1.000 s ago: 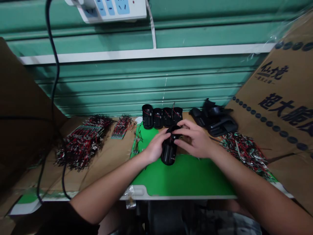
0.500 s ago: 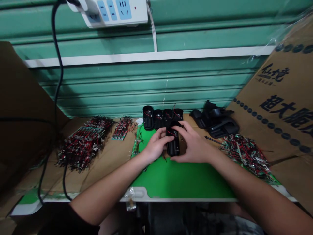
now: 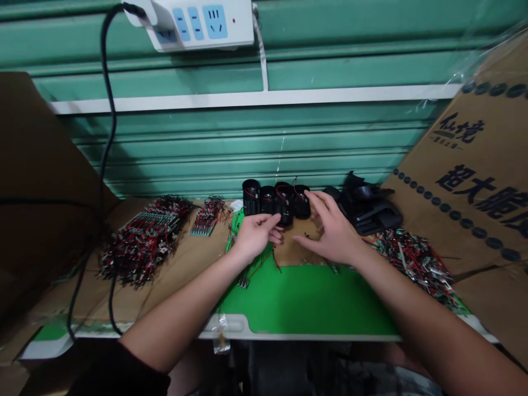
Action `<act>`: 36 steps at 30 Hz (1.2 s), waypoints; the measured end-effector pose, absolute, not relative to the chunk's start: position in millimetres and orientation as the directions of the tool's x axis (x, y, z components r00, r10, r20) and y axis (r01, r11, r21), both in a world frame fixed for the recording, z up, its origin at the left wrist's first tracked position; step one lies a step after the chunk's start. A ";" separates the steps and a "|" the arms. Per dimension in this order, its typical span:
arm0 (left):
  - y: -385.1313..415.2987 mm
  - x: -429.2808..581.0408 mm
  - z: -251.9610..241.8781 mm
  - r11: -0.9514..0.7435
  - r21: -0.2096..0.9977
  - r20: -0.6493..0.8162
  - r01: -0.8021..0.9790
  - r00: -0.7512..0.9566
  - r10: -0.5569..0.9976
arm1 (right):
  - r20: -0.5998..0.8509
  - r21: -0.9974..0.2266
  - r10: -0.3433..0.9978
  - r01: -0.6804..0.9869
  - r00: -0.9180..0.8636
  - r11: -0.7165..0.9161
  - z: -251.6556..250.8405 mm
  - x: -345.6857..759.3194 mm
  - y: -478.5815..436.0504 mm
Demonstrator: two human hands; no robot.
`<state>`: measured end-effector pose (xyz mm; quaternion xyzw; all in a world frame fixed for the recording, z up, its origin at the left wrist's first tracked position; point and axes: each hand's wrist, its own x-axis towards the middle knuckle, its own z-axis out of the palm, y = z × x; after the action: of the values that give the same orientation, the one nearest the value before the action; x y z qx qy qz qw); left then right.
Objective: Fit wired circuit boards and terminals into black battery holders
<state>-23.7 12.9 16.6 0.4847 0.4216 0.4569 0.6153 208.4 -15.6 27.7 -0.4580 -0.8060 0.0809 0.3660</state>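
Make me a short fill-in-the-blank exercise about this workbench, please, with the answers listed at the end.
1. The cylindrical shells just beyond the left hand are coloured ______.
2. The hand nearer the printed cardboard panel is the person's ______ one.
3. Wires in the big heap of wired parts on the person's left are mostly black and ______.
4. The casing of the power strip at the top of the picture is ______.

Missing words: black; right; red; white.
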 end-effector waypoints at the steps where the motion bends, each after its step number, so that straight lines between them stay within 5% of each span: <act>1: 18.4 -27.3 16.7 0.096 0.984 -0.067 -0.153 0.185 0.981 | 0.514 -0.475 0.801 0.675 -0.308 0.564 27.9 207.8 -16.1; 12: 41.8 -36.5 16.7 0.159 0.987 -0.158 0.032 -0.046 0.986 | 0.418 -0.515 0.809 0.625 -0.414 0.586 18.1 201.2 -20.0; 23: 40.6 -29.5 21.0 0.115 0.991 -0.125 -0.067 -0.176 0.976 | 0.373 -0.490 0.804 0.638 -0.463 0.594 20.6 201.1 -20.9; 28: 42.3 -30.3 14.5 0.029 0.997 -0.017 0.069 -0.157 0.987 | 0.375 -0.397 0.824 0.729 -0.425 0.557 22.2 208.0 -14.6; 32: 44.2 -30.0 9.5 -0.017 0.981 0.044 0.191 -0.138 0.989 | 0.338 -0.198 0.892 0.904 -0.300 0.379 26.3 217.5 -5.9; 36: 46.2 -31.4 5.7 -0.031 0.973 0.066 0.230 -0.146 0.987 | 0.454 -0.097 0.884 0.980 -0.112 0.173 32.3 238.8 6.2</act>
<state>-31.4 46.2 5.7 0.5262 0.5783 0.4886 0.3873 238.8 6.2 32.3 -0.6326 -0.7367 -0.1144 0.2097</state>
